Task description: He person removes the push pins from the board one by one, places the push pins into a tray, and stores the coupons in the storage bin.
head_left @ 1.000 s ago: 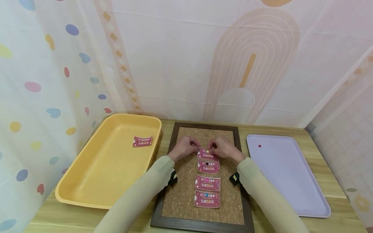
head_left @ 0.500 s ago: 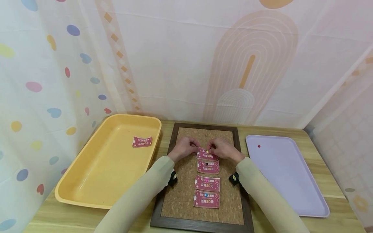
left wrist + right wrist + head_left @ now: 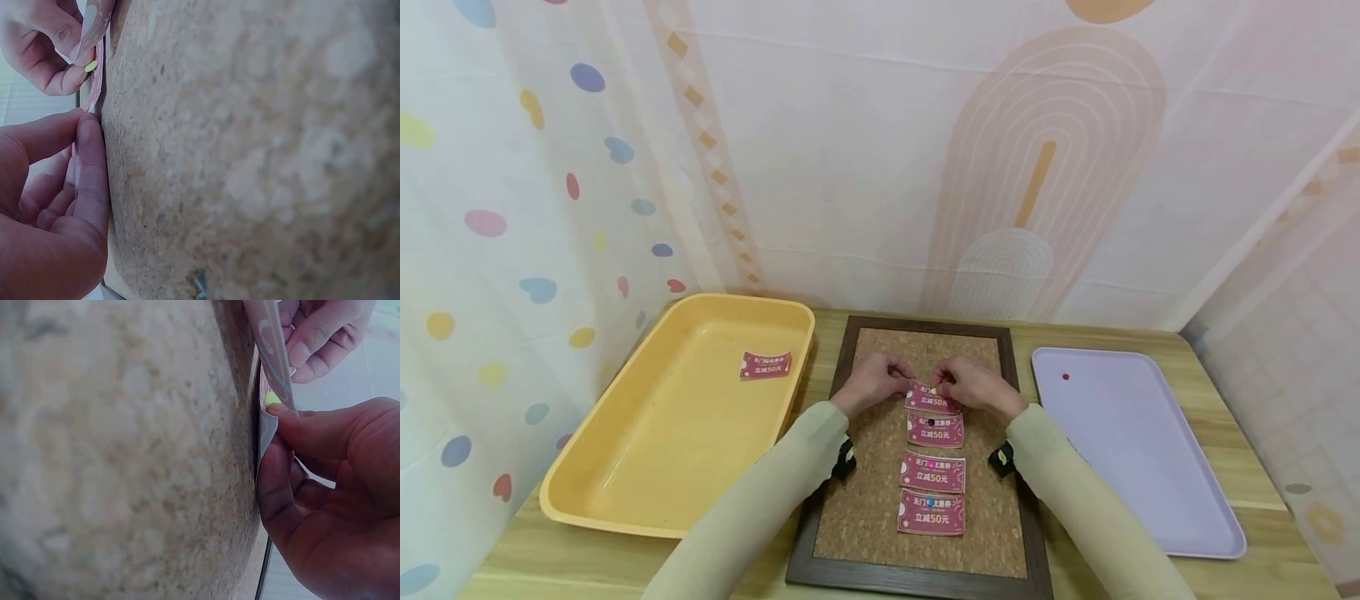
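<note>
At the top of a column of red coupons on the framed corkboard (image 3: 865, 533), both hands work on the uppermost coupon (image 3: 934, 402). My left hand (image 3: 874, 382) pinches its left upper corner between thumb and forefinger. On the other side my right hand (image 3: 979, 387) pinches the upper edge, the thumb against a yellow thumbtack (image 3: 272, 399) and the forefinger behind the paper. The paper bows off the cork in the right wrist view. Below it lie three more coupons, with a black tack (image 3: 932, 422), a pink tack (image 3: 931, 463) and a blue tack (image 3: 930, 502) on them.
To the left stands a yellow tray (image 3: 677, 417) with one loose coupon (image 3: 765, 365) inside. A lilac tray (image 3: 1138, 450) on the right holds a red tack (image 3: 1066, 377). Behind the wooden table (image 3: 512, 554) hangs a patterned curtain (image 3: 850, 167).
</note>
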The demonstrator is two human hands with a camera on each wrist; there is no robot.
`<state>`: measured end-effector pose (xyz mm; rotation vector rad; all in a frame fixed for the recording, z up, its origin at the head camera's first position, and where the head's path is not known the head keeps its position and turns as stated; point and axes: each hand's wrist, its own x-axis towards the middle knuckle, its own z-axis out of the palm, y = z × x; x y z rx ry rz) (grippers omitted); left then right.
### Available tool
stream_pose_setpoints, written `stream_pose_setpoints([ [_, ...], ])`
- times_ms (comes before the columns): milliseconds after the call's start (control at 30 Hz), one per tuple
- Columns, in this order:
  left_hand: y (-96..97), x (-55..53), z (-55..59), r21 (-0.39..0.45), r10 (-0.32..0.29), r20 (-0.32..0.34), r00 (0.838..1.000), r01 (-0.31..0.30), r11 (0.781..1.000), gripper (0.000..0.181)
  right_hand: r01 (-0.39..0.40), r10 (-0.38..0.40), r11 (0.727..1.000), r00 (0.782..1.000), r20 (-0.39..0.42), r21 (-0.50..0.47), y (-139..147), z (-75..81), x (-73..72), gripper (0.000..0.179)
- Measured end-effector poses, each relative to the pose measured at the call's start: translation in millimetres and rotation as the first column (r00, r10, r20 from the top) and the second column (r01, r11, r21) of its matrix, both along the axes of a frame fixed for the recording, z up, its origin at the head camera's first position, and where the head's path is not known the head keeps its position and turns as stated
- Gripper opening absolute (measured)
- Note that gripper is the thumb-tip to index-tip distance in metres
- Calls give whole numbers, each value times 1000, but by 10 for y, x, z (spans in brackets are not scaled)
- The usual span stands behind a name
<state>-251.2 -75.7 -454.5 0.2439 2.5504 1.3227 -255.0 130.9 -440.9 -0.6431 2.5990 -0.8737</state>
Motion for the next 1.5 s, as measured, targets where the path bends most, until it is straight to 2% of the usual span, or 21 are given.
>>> stream_pose_setpoints([
  [333, -16, 16, -4, -8, 12, -6, 1000, -12, 1000, 8, -3, 4, 999, 1000, 25, -36, -12, -18, -12, 4],
  [600, 1, 31, -6, 4, 24, 1, 1000, -24, 1000, 8, 31, -29, 999, 999, 34, -37, -8, -15, 5, 3],
  [1100, -1, 55, -13, 2, 19, -2, 1000, -19, 1000, 8, 22, -18, 999, 996, 90, -40, 24, -25, -17, 7],
  [1367, -17, 43, -3, -3, 18, -4, 1000, -18, 1000, 8, 34, -15, 994, 985, 170, -106, 55, 15, -44, 8],
  [1500, 9, 34, -14, -19, 46, -16, 999, -46, 999, 7, 34, -11, 987, 990, 144, -160, 91, 26, -51, 9],
])
